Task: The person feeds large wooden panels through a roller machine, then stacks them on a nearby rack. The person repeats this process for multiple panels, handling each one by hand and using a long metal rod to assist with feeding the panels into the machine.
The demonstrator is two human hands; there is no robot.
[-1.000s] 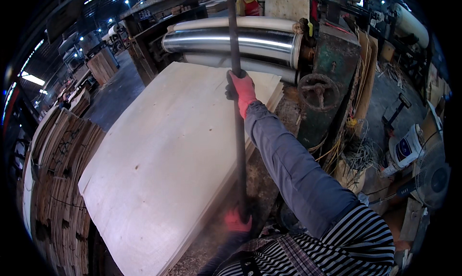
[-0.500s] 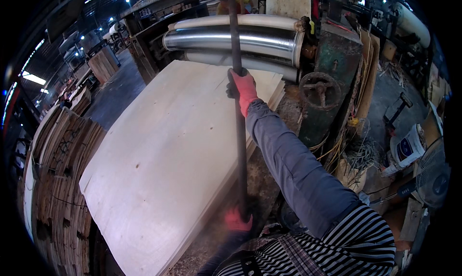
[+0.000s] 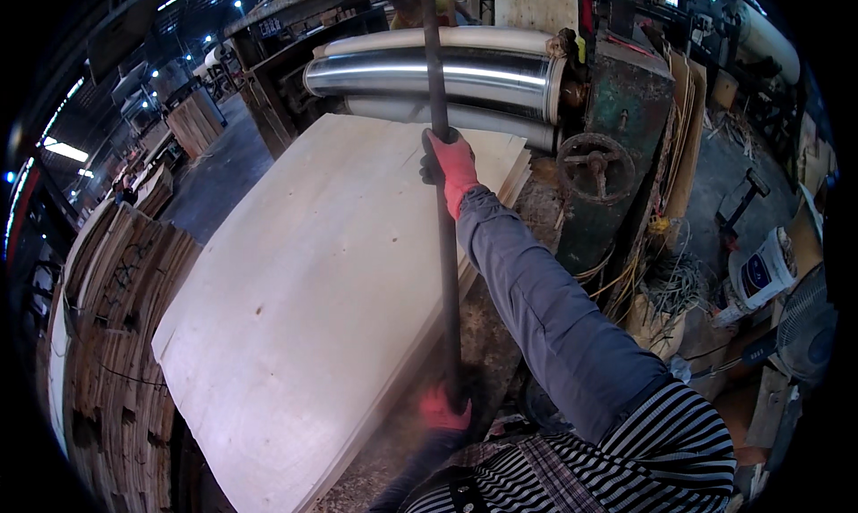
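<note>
From my remote post I see the right hand (image 3: 454,162) clasped round the dark pole (image 3: 447,263) partway up, while the left hand (image 3: 443,411) looks wrapped about its near end, though blur softens the fingers; that wide spacing, I judge, steadies such a long piece. It crosses my view over the right side of the pale wood sheets (image 3: 286,272), stacked near the metal roller (image 3: 429,75) beyond; whether it touches them I cannot tell.

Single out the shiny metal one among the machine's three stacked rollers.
The middle roller: its silver surface gleams, while the upper roller and lower roller look dull.
</note>
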